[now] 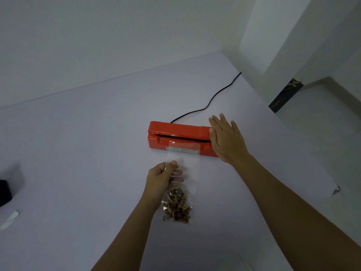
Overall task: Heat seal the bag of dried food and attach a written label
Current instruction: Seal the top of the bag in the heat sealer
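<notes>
The right hand [226,137] covered the sealer's [175,133] right end, so that part wasn't visible; the bag's [182,165] open mouth was inside the slot, edge hidden. Sticker text on the sealer front was too small to read. A dark object [5,190] was cut off at the left edge, a pale strip [9,220] near it was too blurred to ID, and the cord [218,94] dropped off the surface's [78,143] far edge.

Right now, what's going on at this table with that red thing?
A person is sealing a clear bag of dried food. The left hand pinches the bag's side, its open end laid in the slot of the red heat sealer. The right hand lies flat, open, at the sealer's right end. The lid looks not yet fully pressed down. No label is on the bag yet.
</notes>
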`<state>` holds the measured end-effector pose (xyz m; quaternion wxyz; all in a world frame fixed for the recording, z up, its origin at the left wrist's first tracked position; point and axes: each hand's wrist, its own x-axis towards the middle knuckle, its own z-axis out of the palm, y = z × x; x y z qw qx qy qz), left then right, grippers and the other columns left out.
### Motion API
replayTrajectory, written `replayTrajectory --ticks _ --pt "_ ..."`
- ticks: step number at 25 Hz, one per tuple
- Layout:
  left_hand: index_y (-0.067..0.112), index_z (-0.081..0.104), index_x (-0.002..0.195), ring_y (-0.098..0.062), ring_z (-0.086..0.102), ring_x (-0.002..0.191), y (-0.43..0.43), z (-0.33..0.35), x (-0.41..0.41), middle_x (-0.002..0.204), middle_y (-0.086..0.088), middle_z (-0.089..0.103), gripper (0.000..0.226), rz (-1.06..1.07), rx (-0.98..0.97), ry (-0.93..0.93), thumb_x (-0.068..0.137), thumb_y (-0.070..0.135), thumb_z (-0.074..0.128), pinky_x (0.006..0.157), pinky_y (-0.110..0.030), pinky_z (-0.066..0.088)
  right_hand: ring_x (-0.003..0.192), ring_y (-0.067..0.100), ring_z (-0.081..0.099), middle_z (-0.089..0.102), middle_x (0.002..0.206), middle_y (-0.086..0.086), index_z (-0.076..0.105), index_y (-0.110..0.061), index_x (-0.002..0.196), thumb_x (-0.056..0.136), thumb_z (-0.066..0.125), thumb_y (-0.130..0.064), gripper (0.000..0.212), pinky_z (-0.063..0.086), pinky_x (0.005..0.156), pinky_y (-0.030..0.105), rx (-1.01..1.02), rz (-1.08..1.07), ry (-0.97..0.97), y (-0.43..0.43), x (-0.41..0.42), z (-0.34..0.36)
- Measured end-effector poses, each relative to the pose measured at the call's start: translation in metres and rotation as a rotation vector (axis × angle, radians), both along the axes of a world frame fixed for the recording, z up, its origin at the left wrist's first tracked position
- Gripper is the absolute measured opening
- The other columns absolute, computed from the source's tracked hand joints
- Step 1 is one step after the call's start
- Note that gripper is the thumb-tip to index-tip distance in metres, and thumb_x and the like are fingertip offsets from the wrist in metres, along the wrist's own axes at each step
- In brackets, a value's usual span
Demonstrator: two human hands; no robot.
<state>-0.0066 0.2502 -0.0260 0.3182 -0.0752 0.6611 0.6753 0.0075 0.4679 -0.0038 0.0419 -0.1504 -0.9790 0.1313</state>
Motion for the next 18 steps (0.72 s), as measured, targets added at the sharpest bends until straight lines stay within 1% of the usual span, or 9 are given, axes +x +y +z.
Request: replayTrajectory --ticks 2,4,6,9,11,13,14,16,18 --pt "-0.008 0.065 0.091 -0.026 0.071 0.071 -0.005 -0.005 -0.002 0.081 -0.017 0.071 0.029 -0.04 0.018 0.009 0.093 0.019 0.054 0.052 -0.023 0.054 0.142 0.021 0.016 0.033 0.149 0.007 0.033 -0.009 0.14 0.091 0.006 -0.037 0.062 0.004 0.114 0.04 0.046 -0.005 0.009 -0.001 -0.001 0.0" --pt "-0.008 0.066 0.091 -0.03 0.071 0.078 -0.007 -0.012 -0.003 0.084 -0.018 0.072 0.029 -0.08 0.009 0.035 0.093 0.019 0.054 0.061 -0.026 0.057 0.141 0.022 0.019 0.034 0.148 0.007 0.034 -0.008 0.139 0.088 0.001 -0.039 0.068 0.003 0.113 0.041 0.103 0.001 0.005 -0.001 -0.002 0.0" --pt "-0.006 0.067 0.089 -0.032 0.071 0.082 -0.009 -0.02 -0.005 0.089 -0.021 0.072 0.028 -0.098 -0.002 0.041 0.093 0.018 0.054 0.068 -0.027 0.058 0.141 0.022 0.02 0.033 0.149 0.008 0.034 -0.008 0.139 0.087 0.0 -0.039 0.069 0.002 0.113 0.041 0.142 0.01 -0.004 -0.001 -0.002 0.0" --pt "-0.003 0.065 0.08 -0.028 0.071 0.077 -0.006 -0.025 -0.007 0.089 -0.025 0.071 0.026 -0.11 -0.011 0.038 0.094 0.016 0.054 0.063 -0.023 0.056 0.141 0.021 0.018 0.031 0.15 0.007 0.034 -0.009 0.139 0.087 0.0 -0.039 0.07 0.002 0.113 0.04 0.12 0.001 -0.001 0.0 -0.003 -0.002" --pt "-0.005 0.066 0.082 -0.021 0.071 0.07 -0.005 -0.025 -0.009 0.085 -0.024 0.071 0.026 -0.122 -0.033 0.041 0.094 0.016 0.054 0.059 -0.021 0.054 0.141 0.02 0.018 0.031 0.15 0.007 0.034 -0.009 0.139 0.086 0.0 -0.039 0.07 0.004 0.114 0.039 0.087 -0.01 0.009 -0.001 -0.004 -0.004" --pt "-0.005 0.067 0.084 -0.013 0.067 0.06 -0.003 -0.023 -0.01 0.077 -0.02 0.07 0.025 -0.12 -0.064 0.026 0.093 0.015 0.055 0.054 -0.018 0.052 0.141 0.02 0.018 0.032 0.149 0.007 0.035 -0.009 0.139 0.087 0.001 -0.039 0.069 0.005 0.114 0.039 0.068 -0.015 0.021 -0.001 -0.004 -0.005" --pt "-0.002 0.068 0.082 -0.012 0.065 0.057 -0.002 -0.024 -0.011 0.073 -0.018 0.069 0.025 -0.12 -0.075 0.015 0.093 0.016 0.056 0.052 -0.018 0.051 0.141 0.02 0.019 0.033 0.149 0.007 0.035 -0.009 0.139 0.087 0.001 -0.039 0.069 0.005 0.114 0.039 0.061 -0.017 0.024 -0.001 -0.004 -0.005" --pt "-0.001 0.069 0.081 -0.017 0.063 0.059 -0.001 -0.025 -0.013 0.067 -0.014 0.067 0.024 -0.118 -0.06 -0.027 0.092 0.017 0.058 0.052 -0.019 0.05 0.141 0.02 0.02 0.034 0.148 0.008 0.036 -0.008 0.138 0.087 0.002 -0.038 0.068 0.007 0.114 0.039 0.05 -0.02 0.032 -0.001 -0.003 -0.007" --pt "-0.004 0.069 0.091 -0.019 0.061 0.061 -0.001 -0.027 -0.014 0.066 -0.011 0.064 0.022 -0.096 -0.02 -0.079 0.091 0.015 0.058 0.053 -0.021 0.05 0.14 0.021 0.021 0.035 0.148 0.009 0.037 -0.007 0.138 0.088 0.003 -0.038 0.067 0.008 0.114 0.04 0.048 -0.023 0.043 -0.001 -0.004 -0.008"
